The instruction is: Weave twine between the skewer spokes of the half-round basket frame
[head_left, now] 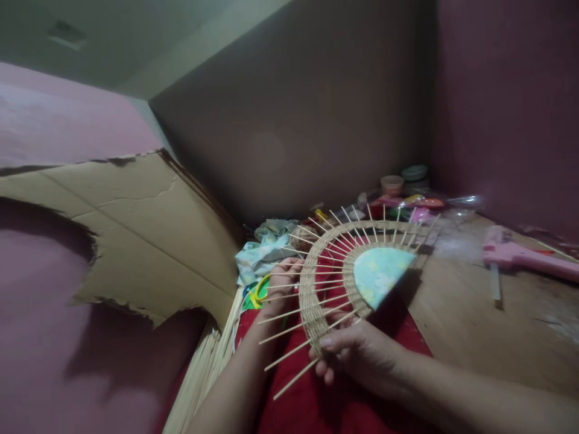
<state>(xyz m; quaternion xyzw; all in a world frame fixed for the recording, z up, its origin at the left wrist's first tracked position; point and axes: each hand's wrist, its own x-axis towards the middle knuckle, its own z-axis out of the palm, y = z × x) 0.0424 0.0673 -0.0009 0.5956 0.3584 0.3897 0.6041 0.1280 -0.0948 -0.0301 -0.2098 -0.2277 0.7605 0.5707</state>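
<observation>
A half-round woven fan (312, 289) of twine and thin sticks is held up in front of me, its stick ends pointing outward. A light blue flowered cloth half-disc (380, 274) covers its centre. My right hand (350, 352) grips the lower end of the woven band, thumb on the near face and fingers behind. My left hand (286, 274) is at the band's left outer edge, behind several sticks. Its fingers are curled in against the band, with the fingertips partly hidden.
Torn cardboard (149, 223) leans at left, above a bundle of pale sticks (199, 374). Crumpled flowered cloth (262, 256), a twine ball (304, 237) and yellow-handled scissors (259, 293) lie beyond my left hand. A pink glue gun (520, 250) stands at right. Red fabric (289, 398) lies below.
</observation>
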